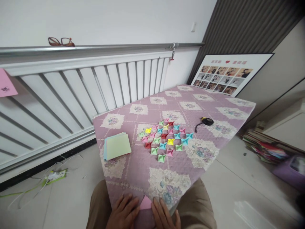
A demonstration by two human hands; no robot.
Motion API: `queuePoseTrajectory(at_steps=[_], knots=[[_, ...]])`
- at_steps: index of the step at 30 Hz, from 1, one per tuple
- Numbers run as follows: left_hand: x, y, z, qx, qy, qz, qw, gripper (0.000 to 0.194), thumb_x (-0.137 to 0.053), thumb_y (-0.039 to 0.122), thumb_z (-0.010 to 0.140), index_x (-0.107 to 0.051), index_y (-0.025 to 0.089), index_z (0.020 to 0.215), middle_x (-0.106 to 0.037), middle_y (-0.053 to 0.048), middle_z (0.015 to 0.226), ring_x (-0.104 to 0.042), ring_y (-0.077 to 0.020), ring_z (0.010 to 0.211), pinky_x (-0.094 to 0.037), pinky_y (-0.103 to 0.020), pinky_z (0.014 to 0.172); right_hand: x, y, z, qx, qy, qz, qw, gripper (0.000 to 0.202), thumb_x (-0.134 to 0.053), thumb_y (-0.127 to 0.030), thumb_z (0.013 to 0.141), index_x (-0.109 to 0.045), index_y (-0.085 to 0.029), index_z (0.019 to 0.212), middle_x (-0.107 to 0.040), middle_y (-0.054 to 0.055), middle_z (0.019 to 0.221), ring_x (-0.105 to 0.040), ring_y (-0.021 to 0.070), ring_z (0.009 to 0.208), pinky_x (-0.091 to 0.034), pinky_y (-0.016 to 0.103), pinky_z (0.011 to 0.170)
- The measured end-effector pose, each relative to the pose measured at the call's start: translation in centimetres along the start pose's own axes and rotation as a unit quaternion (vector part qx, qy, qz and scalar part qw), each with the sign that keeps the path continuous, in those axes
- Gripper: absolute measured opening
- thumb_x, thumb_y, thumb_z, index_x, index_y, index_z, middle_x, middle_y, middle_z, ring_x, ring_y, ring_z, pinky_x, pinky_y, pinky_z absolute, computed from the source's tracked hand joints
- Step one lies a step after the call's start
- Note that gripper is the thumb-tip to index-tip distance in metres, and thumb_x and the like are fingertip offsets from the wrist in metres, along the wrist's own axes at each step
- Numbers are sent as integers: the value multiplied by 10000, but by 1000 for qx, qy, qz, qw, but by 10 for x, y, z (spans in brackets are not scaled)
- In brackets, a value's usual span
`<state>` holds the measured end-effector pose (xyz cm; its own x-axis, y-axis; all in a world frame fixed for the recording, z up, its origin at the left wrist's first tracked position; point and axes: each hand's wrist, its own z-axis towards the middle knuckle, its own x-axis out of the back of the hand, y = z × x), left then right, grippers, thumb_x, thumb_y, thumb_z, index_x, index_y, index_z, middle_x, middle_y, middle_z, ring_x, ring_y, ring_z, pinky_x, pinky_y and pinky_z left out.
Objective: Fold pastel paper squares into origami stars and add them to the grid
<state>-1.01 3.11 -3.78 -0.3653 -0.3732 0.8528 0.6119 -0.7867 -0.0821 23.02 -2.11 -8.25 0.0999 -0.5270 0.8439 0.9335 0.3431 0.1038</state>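
At the near edge of the table, a piece of pink paper [145,203] lies folded to a point at its far end. My left hand [125,212] rests at its left side, fingers stretched out and lying flat, with fingertips touching the paper. On the other side, my right hand [164,214] lies with straight fingers against the right edge. Both thumbs are partly hidden. Farther up the table are several small folded paper pieces [164,136] in pink, green, blue, red and yellow, set in slanted rows. To their left is a stack of square paper sheets [118,147], pale green on top.
A flowered cloth [140,165] covers the table. A black object with a strap [207,121] lies on its right side. A white radiator [133,79] runs behind, with glasses [61,42] on the pipe above. A photo board [221,74] leans at the far end. A power strip [55,176] lies on the floor.
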Motion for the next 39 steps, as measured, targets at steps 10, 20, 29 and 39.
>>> queuePoseTrajectory(at_steps=[10, 20, 29, 39], knots=[[25, 16, 7, 99, -121, -95, 983, 558, -467, 50, 685, -555, 228, 1206, -535, -26, 1325, -410, -247, 1258, -382, -464, 1022, 13, -14, 2, -47, -74, 35, 996, 566, -512, -386, 810, -433, -264, 1357, -524, 48, 1346, -322, 325, 1327, -157, 572, 1011], [29, 19, 6, 147, -123, -149, 970, 486, -491, 101, 740, -561, 236, 1201, -540, -30, 1320, -403, -244, 1263, -316, -475, 1063, 19, -22, 4, -90, -124, 62, 986, 588, -474, -241, 799, -377, -243, 1380, -471, 69, 1393, -355, 325, 1306, -207, 586, 990], [21, 25, 17, 266, -97, -194, 939, 312, -582, 132, 744, -644, 272, 1016, -620, -6, 1170, -468, -230, 1169, -348, -436, 1001, 52, 17, 64, -83, -198, 201, 956, 232, -595, -393, 803, -623, -333, 1025, -643, 18, 1079, -568, 261, 1028, -239, 530, 972], [15, 36, 42, 344, -84, -184, 917, 136, -607, 178, 762, -645, 236, 879, -621, -23, 984, -529, -218, 959, -399, -399, 882, 42, 25, 103, -28, -211, 269, 939, 130, -634, -230, 777, -645, -284, 895, -626, -2, 873, -553, 202, 893, -338, 342, 824]])
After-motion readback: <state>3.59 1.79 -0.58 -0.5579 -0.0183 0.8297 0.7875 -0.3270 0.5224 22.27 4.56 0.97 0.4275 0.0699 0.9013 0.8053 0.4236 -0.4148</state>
